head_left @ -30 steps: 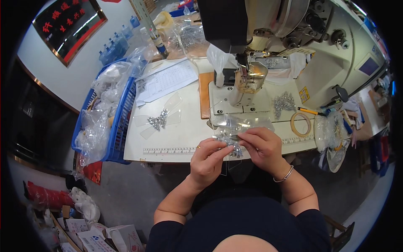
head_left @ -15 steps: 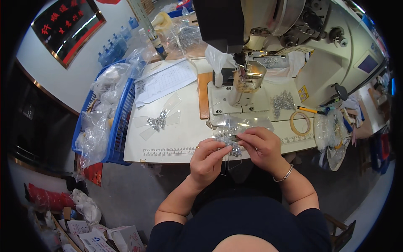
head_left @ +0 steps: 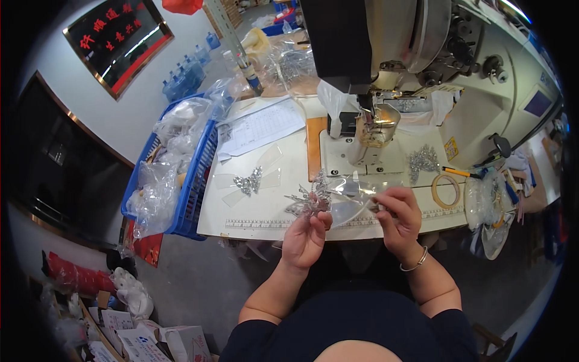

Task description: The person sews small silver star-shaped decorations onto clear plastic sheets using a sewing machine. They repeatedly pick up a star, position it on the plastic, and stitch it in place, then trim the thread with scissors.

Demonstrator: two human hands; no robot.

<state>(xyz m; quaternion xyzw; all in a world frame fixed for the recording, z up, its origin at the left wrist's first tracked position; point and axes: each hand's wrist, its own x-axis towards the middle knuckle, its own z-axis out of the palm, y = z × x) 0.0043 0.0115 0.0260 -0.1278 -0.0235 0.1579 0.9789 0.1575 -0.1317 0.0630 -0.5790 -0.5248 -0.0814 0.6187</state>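
**Head view: beaded ornament and clear film, held over the worktop edge**

Head camera, looking down; entries run from the person outward.

1. Left hand [head_left: 306,236]: closed, fingers pinching a silver beaded ornament [head_left: 309,200] at its lower edge. The piece is raised just above the near edge of the worktop [head_left: 265,226], not resting on it.
2. Right hand [head_left: 399,218]: closed on the right end of a clear plastic film [head_left: 353,196], with a thin bangle at the wrist. The film spans between the two hands and meets the ornament at its left end; whether it wraps the piece or lies behind it cannot be told.
3. Handling note, as judgement: the film is limp and glossy and the beadwork snags easily. Grip by edges, keep the film taut, keep both clear of the machine.
4. Printed ruler strip [head_left: 265,222]: along the near worktop edge, below the hands.
5. Second beaded ornament [head_left: 248,181]: flat on clear film, left of centre.
6. Tape roll [head_left: 447,190]: to the right, flat.
7. Loose silver pieces [head_left: 423,160]: on the machine bed.
8. Sewing machine [head_left: 386,72]: beyond the hands, centre.
9. Paper sheet [head_left: 260,127]: far left of the worktop.
10. Blue basket [head_left: 196,175]: off the left edge, filled with clear bags.
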